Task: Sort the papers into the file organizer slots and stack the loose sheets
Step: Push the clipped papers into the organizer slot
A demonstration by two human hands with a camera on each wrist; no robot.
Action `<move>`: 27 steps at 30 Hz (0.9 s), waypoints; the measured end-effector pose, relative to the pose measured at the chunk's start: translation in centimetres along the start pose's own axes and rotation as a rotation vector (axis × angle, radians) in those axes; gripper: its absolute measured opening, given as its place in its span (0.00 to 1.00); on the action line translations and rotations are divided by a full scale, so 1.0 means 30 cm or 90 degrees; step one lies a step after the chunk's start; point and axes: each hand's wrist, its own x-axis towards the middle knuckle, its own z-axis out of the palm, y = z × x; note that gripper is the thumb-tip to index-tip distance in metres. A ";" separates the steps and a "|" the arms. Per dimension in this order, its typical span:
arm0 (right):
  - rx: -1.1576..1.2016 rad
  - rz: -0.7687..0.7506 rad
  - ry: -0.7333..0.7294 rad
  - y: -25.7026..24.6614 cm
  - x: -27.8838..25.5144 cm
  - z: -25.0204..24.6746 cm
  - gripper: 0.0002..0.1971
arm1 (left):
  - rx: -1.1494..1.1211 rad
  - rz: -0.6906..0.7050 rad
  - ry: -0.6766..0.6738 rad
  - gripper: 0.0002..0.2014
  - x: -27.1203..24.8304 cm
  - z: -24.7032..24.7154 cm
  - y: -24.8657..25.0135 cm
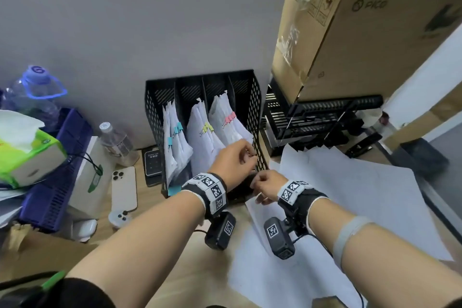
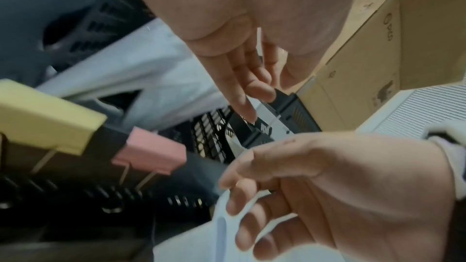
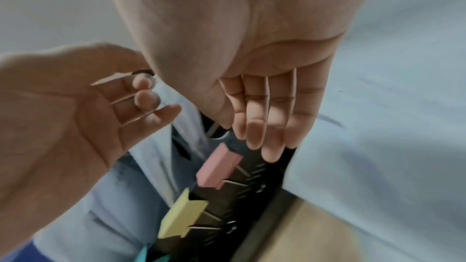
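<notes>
Both hands meet at the front right corner of the black file organizer (image 1: 202, 117), which stands against the wall at the back of the worktop (image 1: 180, 252). The left hand (image 1: 232, 161) hovers by the organizer's mesh right wall with its fingers (image 2: 242, 95) loosely extended and slightly bent; they reach toward the black plastic, but whether they pinch anything cannot be told from these views. The right hand (image 1: 267, 184) sits just below and beside it, fingers (image 2: 242, 216) curled, with the curved edge of a white sheet (image 2: 227, 220) passing between thumb and fingers, so it appears to pinch that sheet's corner. Three slots of the organizer already hold clipped paper bundles: one with blue clips (image 1: 176, 130), one with a yellow clip (image 1: 207, 128) and one with a pink clip (image 1: 230, 117); the rightmost slot sits behind the hands. Loose sheets (image 1: 350, 195) lie spread over the right part of the worktop, overlapping one another, reaching from the organizer's right side toward the front edge. On the organizer's front lip a spare pink clip (image 3: 216, 166) and a yellow one (image 3: 182, 218) are fastened side by side.
</notes>
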 end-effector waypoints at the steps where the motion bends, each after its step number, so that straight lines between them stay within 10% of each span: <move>1: 0.015 0.021 0.001 0.051 -0.016 -0.017 0.08 | -0.012 -0.001 -0.031 0.01 -0.002 0.037 0.003; 11: 0.075 0.195 0.212 0.617 -0.185 -0.311 0.05 | -0.008 -0.232 -0.322 0.09 -0.025 0.497 -0.044; 16: 0.023 0.297 0.301 0.842 -0.166 -0.508 0.19 | 0.087 -0.336 -0.304 0.33 0.011 0.667 -0.059; 21: 0.038 0.373 0.282 0.957 -0.100 -0.647 0.36 | 0.140 -0.391 -0.246 0.20 0.058 0.794 -0.048; 27: 0.017 0.300 0.183 1.004 -0.010 -0.743 0.27 | 0.108 -0.446 -0.200 0.23 0.061 0.900 0.018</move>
